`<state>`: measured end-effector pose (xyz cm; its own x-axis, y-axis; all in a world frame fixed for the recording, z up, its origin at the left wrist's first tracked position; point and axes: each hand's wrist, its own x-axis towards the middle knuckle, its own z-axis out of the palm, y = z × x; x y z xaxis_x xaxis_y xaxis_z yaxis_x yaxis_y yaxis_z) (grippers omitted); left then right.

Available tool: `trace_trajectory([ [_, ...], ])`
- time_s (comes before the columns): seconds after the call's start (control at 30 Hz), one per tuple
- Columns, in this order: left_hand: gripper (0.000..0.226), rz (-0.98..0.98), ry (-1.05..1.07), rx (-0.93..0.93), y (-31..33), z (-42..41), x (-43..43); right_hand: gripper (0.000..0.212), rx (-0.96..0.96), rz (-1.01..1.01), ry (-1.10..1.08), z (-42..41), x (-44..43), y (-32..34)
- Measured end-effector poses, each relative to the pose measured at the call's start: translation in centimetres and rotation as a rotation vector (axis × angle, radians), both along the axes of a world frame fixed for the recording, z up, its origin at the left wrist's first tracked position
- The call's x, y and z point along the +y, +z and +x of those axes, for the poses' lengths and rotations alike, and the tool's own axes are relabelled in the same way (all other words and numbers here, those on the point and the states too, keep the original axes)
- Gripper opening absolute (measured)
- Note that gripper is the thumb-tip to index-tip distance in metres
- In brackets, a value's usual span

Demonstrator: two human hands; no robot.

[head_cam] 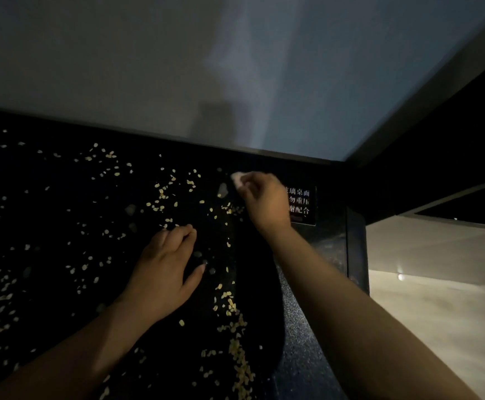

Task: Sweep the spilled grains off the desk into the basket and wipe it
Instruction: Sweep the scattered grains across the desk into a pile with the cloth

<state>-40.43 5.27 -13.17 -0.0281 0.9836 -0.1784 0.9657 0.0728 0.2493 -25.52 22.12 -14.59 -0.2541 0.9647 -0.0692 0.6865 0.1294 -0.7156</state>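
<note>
Grains [237, 350] lie scattered over most of the dark desk [62, 215], thin and loose to the left and far side. They are thickest in one pale streak on the right. That streak has its long axis running near to far, from the near edge up toward the middle of the desk, leaning slightly left at its far end. The single grains are small ovals pointing every way. The left hand [163, 275] rests palm down near the middle of the desk, just left of the streak. Its fingers [188, 229] are bent and close together with their tips on the surface among the grains, and its thumb [198, 271] is spread out to the right. It grips nothing that can be seen. The right hand [263, 197] reaches farther, close to the back edge. Its fingers are curled and pinch a small pale scrap [237, 178] against the thumb, and what the scrap is cannot be told in the dim light. Just right of that hand a dark sign [300, 204] with white characters sits on the desk. A grey wall [149, 67] rises behind the desk, and a pale floor [437, 313] shows past the desk's right edge.
</note>
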Motion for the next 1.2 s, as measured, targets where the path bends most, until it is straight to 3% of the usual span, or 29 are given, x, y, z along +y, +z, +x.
trace_trajectory([
  [0.07, 0.068, -0.008, 0.001, -0.002, 0.1, -0.1, 0.0, 0.018, 0.104, -0.067, 0.013, 0.7, -1.7, 0.8],
  [0.23, 0.068, -0.013, -0.011, -0.014, 0.0, -0.2, -0.2, 0.014, 0.126, 0.232, -0.185, 4.0, 0.8, 2.5],
  [0.37, 0.069, -0.015, -0.007, -0.026, 0.0, -0.2, -0.2, 0.022, -0.029, 0.144, -0.164, 4.2, 2.0, 0.4],
  [0.5, 0.072, -0.023, -0.028, -0.029, 0.1, -0.5, -0.3, 0.023, -0.023, 0.142, -0.013, 3.0, -2.2, -0.3],
  [0.6, 0.080, -0.036, -0.005, -0.127, 0.4, -1.0, -0.6, 0.020, 0.056, -0.002, 0.085, 2.7, -6.1, 0.5],
  [0.73, 0.077, -0.007, -0.031, -0.218, 1.2, -1.6, -1.7, 0.018, 0.206, -0.004, -0.162, 3.4, -7.4, 1.5],
  [0.9, 0.077, -0.018, -0.066, -0.181, 1.5, -1.4, -4.1, 0.025, 0.032, 0.106, -0.334, 2.1, -2.6, 0.7],
  [1.03, 0.084, -0.046, -0.049, -0.119, 1.1, -2.4, -4.6, 0.025, -0.076, 0.084, -0.229, -0.3, -1.8, -0.3],
  [1.13, 0.083, -0.050, -0.040, -0.107, 0.6, -3.0, -4.9, 0.022, 0.005, 0.040, -0.002, -1.6, -5.1, -0.2],
  [1.2, 0.083, -0.062, -0.048, -0.111, 0.4, -3.0, -5.1, 0.022, 0.093, -0.003, -0.016, -1.1, -6.9, 0.5],
])
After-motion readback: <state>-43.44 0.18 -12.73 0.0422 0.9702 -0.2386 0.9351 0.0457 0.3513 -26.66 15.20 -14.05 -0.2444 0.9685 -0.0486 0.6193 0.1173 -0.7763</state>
